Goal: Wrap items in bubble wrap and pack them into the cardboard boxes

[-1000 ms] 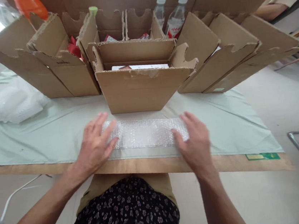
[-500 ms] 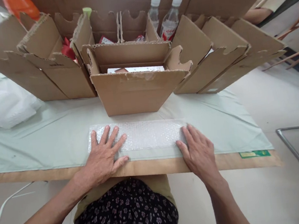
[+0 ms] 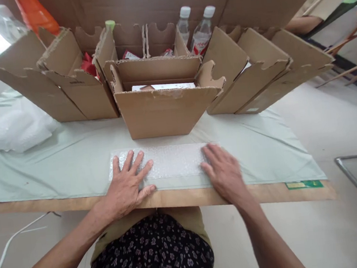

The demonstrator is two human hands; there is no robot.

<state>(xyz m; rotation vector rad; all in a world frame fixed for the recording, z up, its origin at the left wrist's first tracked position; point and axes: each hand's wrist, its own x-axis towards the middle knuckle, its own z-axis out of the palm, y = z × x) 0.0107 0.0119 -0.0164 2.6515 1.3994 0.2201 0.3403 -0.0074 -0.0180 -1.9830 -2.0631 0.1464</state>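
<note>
A flat strip of clear bubble wrap (image 3: 175, 161) lies lengthwise on the pale green cloth in front of me. On its left end rests my left hand (image 3: 126, 185), palm down with the fingers spread. My right hand (image 3: 223, 169) lies over the strip's right end, fingers stretched out and slightly blurred, holding nothing. Just beyond the strip stands an open cardboard box (image 3: 157, 115) with a flat white carton (image 3: 165, 87) showing inside.
Cardboard bins (image 3: 87, 95) stand to the left, more bins (image 3: 253, 86) to the right. Clear bottles (image 3: 202, 32) with white caps are behind. Crumpled bubble wrap (image 3: 13, 127) lies at left. Another person's arm (image 3: 303, 24) shows at upper right.
My right hand has slid left along the bubble wrap, further onto its right end. My left hand stays in place on the strip. The view has tilted slightly.
</note>
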